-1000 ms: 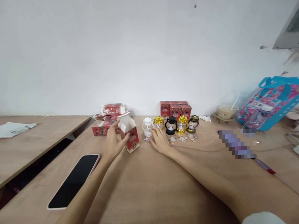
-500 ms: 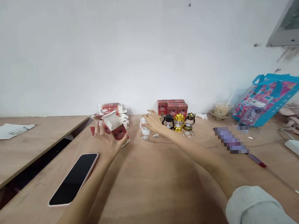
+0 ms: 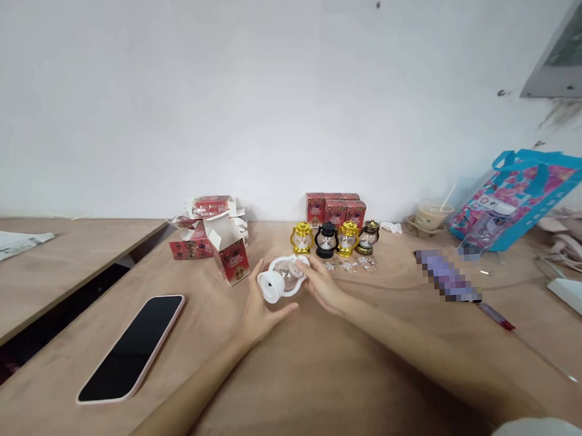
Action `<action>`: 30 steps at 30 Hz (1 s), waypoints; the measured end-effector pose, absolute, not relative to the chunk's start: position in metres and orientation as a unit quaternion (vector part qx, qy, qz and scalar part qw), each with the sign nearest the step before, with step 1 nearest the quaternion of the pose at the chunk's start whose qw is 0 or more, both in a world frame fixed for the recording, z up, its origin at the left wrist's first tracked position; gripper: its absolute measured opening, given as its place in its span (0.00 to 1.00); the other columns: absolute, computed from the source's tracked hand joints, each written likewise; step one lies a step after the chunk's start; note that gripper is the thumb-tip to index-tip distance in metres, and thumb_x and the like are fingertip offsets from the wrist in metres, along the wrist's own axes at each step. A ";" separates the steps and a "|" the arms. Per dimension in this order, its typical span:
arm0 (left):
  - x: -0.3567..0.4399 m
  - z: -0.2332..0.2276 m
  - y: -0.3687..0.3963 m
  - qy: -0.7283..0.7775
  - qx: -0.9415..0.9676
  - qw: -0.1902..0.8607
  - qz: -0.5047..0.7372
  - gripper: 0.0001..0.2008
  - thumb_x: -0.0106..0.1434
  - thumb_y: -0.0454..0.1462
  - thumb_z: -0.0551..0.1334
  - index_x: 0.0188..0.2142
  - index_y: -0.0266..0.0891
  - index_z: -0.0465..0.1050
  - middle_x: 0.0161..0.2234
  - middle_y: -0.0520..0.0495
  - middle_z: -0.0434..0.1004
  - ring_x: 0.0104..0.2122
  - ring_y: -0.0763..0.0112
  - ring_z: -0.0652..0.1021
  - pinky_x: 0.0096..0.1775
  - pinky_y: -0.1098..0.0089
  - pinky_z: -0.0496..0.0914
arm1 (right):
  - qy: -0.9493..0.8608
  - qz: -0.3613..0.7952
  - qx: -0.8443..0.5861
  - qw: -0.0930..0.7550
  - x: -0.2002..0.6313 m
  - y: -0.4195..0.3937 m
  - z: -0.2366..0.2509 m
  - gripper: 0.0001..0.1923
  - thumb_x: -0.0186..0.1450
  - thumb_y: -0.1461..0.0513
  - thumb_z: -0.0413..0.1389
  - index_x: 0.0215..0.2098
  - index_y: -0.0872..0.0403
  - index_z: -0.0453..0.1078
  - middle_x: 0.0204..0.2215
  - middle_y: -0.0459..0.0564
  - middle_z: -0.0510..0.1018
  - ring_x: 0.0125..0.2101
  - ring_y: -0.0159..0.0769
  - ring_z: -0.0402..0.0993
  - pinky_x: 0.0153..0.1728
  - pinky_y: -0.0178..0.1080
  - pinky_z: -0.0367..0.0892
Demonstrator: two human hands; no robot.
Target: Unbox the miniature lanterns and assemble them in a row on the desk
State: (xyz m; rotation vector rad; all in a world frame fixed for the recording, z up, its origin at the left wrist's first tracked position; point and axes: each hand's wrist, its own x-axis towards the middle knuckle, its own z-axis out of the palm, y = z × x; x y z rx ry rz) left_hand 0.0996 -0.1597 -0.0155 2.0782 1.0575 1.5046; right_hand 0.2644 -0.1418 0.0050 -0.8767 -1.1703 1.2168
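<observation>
A white toy lantern (image 3: 289, 277) with a clear globe is held tilted above the table, its round base towards me on the left. My right hand (image 3: 322, 285) pinches its top end. Around the base curves my left hand (image 3: 260, 312), fingers against its far side and thumb stretched out below. Just behind stand a gold lantern (image 3: 302, 239), a black lantern (image 3: 326, 240), a second gold lantern (image 3: 347, 239) and a dark bronze lantern (image 3: 368, 237). Small clear packets (image 3: 348, 264) lie before them. An open red box (image 3: 232, 261) stands left of my hands.
More red boxes (image 3: 191, 248) lie at the back left; several closed red boxes (image 3: 335, 210) are stacked by the wall. A phone (image 3: 134, 349) lies at left. To the right are a drink cup (image 3: 429, 215), a blue bag (image 3: 507, 198) and a screwdriver (image 3: 504, 320).
My right hand has brought the white lantern towards me. My left hand has released the red box, now standing with its flaps up, and moved right to the lantern. A gold lantern shows, previously hidden.
</observation>
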 end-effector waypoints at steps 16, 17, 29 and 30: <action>0.077 -0.014 -0.166 0.386 0.719 -0.264 0.514 0.17 0.51 0.39 0.67 0.41 0.46 0.72 0.42 0.42 0.71 0.44 0.56 0.72 0.47 0.56 0.58 | -0.749 0.120 -0.537 0.370 0.252 -0.090 -0.021 0.16 0.59 0.65 0.58 0.47 0.55 0.71 0.44 0.56 0.77 0.52 0.46 0.64 0.51 0.48 0.59; 0.077 -0.014 -0.166 0.388 0.724 -0.266 0.505 0.15 0.52 0.38 0.66 0.41 0.45 0.71 0.44 0.42 0.71 0.46 0.55 0.71 0.48 0.56 0.56 | -0.755 0.119 -0.535 0.359 0.251 -0.088 -0.022 0.16 0.58 0.65 0.59 0.46 0.54 0.72 0.43 0.55 0.78 0.52 0.46 0.64 0.51 0.48 0.59; 0.074 -0.006 -0.161 0.367 0.770 -0.170 0.494 0.16 0.55 0.39 0.62 0.44 0.40 0.64 0.39 0.43 0.78 0.40 0.58 0.77 0.46 0.58 0.58 | -0.789 0.087 -0.485 0.366 0.274 -0.136 -0.022 0.07 0.60 0.64 0.58 0.38 0.52 0.73 0.38 0.50 0.77 0.44 0.41 0.65 0.47 0.44 0.61; 0.074 -0.006 -0.161 0.364 0.769 -0.171 0.496 0.18 0.55 0.39 0.62 0.45 0.40 0.64 0.40 0.42 0.77 0.40 0.58 0.77 0.45 0.58 0.59 | -0.804 0.083 -0.475 0.348 0.278 -0.143 -0.023 0.06 0.60 0.64 0.57 0.37 0.52 0.73 0.37 0.49 0.77 0.44 0.41 0.65 0.47 0.44 0.61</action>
